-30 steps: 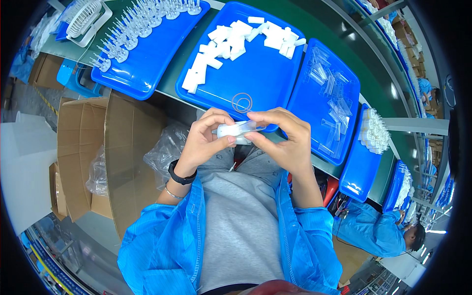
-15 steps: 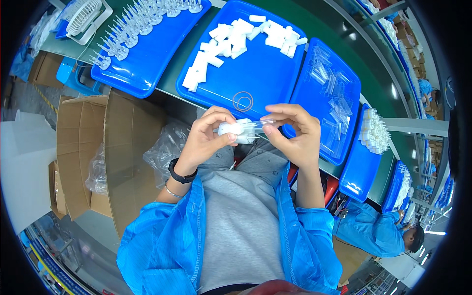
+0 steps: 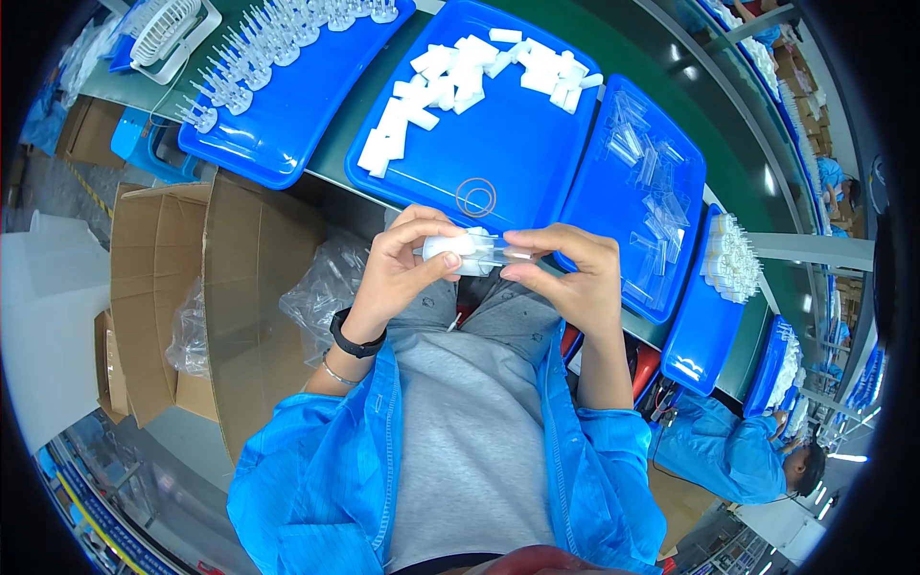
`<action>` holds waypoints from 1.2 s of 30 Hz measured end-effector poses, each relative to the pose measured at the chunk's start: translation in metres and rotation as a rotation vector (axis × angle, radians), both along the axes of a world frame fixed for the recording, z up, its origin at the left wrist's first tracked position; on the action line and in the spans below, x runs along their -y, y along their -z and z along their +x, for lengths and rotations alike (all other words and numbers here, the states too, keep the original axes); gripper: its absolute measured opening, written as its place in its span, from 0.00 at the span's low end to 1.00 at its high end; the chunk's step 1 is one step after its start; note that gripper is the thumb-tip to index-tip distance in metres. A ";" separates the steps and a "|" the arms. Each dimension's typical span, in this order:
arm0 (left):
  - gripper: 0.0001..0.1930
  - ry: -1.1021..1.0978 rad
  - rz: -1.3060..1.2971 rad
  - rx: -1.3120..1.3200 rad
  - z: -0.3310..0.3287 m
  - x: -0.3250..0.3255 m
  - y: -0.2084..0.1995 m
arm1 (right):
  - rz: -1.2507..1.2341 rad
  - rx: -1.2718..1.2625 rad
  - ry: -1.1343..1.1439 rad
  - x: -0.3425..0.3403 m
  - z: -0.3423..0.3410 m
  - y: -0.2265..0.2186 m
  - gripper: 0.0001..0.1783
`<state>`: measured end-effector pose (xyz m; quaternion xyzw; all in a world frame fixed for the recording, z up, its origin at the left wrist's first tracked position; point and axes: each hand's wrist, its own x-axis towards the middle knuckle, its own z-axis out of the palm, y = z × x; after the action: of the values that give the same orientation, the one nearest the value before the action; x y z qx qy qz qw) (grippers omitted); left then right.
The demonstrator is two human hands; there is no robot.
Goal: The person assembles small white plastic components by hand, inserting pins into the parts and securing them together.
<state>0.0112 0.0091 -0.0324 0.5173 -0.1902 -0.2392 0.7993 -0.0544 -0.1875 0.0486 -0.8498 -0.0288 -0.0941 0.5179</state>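
Observation:
In front of my lap, my left hand (image 3: 393, 268) is closed on a white plastic part (image 3: 443, 249), its thumb pressing from the near side. A clear plastic piece (image 3: 493, 253) reaches from that part toward my right hand (image 3: 585, 273). The thumb and fingers of my right hand pinch its right end, so the two pieces are together between my hands. How they join is partly hidden by fingers. Just beyond my hands, brownish rubber bands (image 3: 456, 198) lie at the near edge of a blue tray (image 3: 517, 158).
White blocks (image 3: 393, 125) fill the tray's far side. To its left, a blue tray (image 3: 287, 125) bears spiked clear parts; rightward trays hold clear pieces (image 3: 661, 206) and white parts (image 3: 730, 259). A cardboard box (image 3: 254, 287) stands left. A co-worker in blue (image 3: 719, 446) sits right.
My right hand's fingers have closed in around the clear piece, and it now sits straighter in line with the white part. My left hand has kept its grip.

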 end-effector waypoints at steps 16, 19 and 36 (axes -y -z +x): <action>0.06 -0.107 0.198 0.291 0.001 -0.002 0.000 | 0.068 0.039 0.057 -0.007 -0.005 0.017 0.13; 0.07 -0.095 0.260 0.371 0.001 -0.002 -0.001 | 0.066 0.045 0.020 -0.005 -0.002 0.016 0.13; 0.17 -0.004 -0.146 -0.244 0.010 -0.018 0.009 | -0.132 -0.138 -0.040 0.011 0.003 -0.009 0.16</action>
<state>0.0217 0.0275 -0.0412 0.4251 -0.1074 -0.2841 0.8527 -0.0511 -0.1981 0.0576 -0.8859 -0.0162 -0.0227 0.4631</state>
